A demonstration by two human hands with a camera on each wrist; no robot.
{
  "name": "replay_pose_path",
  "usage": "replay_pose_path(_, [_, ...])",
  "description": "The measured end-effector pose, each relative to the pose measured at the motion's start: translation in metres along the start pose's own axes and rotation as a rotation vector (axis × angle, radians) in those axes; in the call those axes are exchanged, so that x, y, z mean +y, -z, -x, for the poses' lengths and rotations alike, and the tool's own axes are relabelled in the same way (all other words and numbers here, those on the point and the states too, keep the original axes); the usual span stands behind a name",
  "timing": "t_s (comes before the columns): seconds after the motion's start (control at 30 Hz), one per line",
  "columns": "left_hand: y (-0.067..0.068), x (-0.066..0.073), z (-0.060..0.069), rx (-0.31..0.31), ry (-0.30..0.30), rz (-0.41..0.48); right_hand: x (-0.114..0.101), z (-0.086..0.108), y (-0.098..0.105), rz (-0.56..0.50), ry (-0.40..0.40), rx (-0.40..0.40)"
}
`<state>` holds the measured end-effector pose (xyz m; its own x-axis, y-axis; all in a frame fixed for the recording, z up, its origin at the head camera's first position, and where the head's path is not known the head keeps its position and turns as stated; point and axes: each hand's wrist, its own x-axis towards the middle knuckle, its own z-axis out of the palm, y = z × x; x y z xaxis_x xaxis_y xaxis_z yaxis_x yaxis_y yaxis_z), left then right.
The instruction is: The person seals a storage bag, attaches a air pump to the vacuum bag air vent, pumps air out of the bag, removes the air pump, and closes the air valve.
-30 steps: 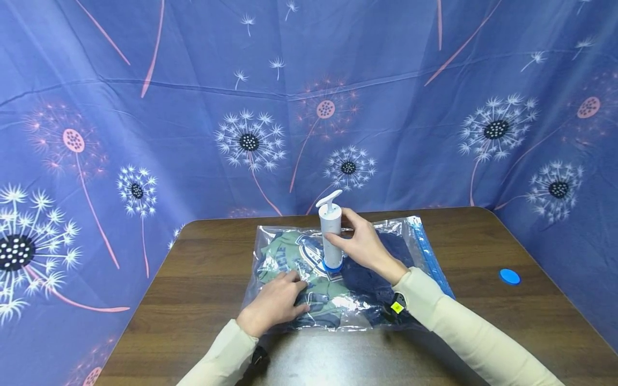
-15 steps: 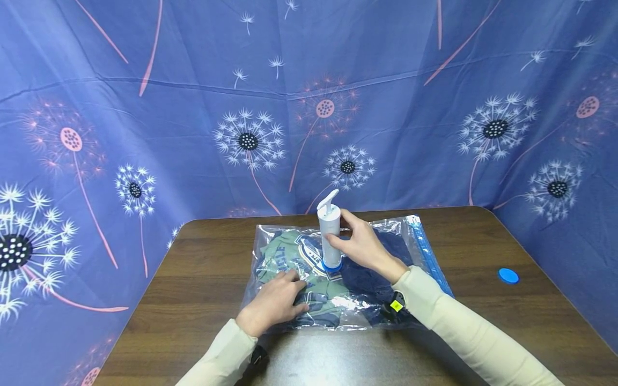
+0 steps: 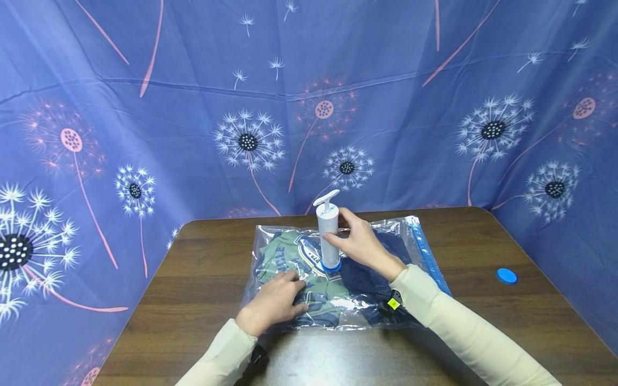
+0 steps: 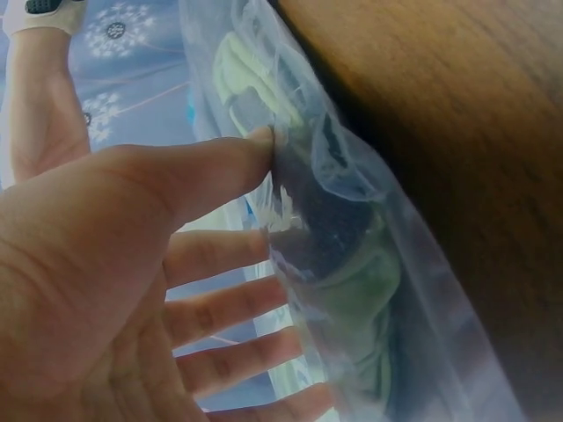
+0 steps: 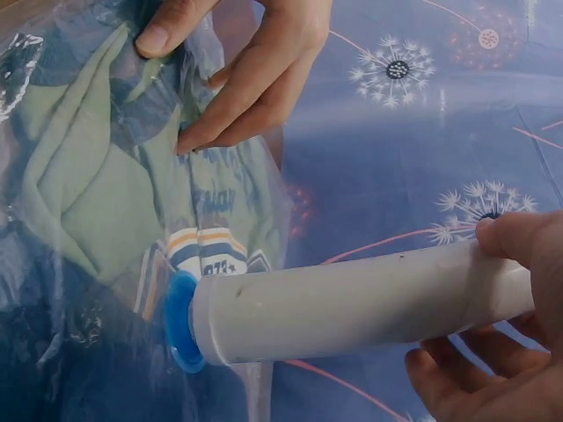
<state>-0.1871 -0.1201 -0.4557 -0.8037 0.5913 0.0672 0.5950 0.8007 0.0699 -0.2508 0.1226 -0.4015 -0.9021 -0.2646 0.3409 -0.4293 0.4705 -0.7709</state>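
Clear bag (image 3: pixel 345 323): lies flat on the tabletop (image 3: pixel 207 268), a green printed garment (image 3: pixel 280 258) and navy cloth (image 3: pixel 359 279) inside, blue zip strip (image 3: pixel 427 254) along its right edge.
White pump (image 3: pixel 328 225): stands nearly upright near the bag's middle, base at a blue ring (image 5: pixel 182 321), handle (image 3: pixel 326 198) on top.
Right hand (image 3: pixel 362 244): thumb and fingers pinch the pump's barrel.
Left hand (image 3: pixel 275 300): fingers spread, tips touching the bag's near left part.
Blue disc (image 3: pixel 507 276): on the tabletop, well right of the bag.
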Motion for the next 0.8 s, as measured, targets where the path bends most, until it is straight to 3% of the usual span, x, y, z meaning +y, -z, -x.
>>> replay_pose_path(0.13, [0.003,-0.004,-0.004,-0.015,-0.018,0.034,0.000,-0.001,0.000,0.005,-0.035,0.029])
replay_pose_path(0.27, [0.008,-0.011,-0.009,-0.067,-0.018,0.106,0.001,-0.002,-0.003,-0.002,-0.043,0.046])
replay_pose_path(0.4, [0.013,-0.017,-0.018,-0.084,0.045,0.231,0.002,-0.002,-0.006,-0.035,-0.053,0.062])
replay_pose_path(0.5, [0.018,-0.017,-0.026,-0.024,0.126,0.339,0.002,-0.002,-0.008,-0.076,-0.058,0.065])
replay_pose_path(0.6, [0.021,-0.012,-0.037,0.076,0.182,0.441,0.002,0.000,-0.009,-0.098,-0.067,0.077])
replay_pose_path(0.8, [0.023,0.000,-0.058,0.208,0.193,0.622,0.001,0.000,-0.014,-0.060,-0.077,0.120])
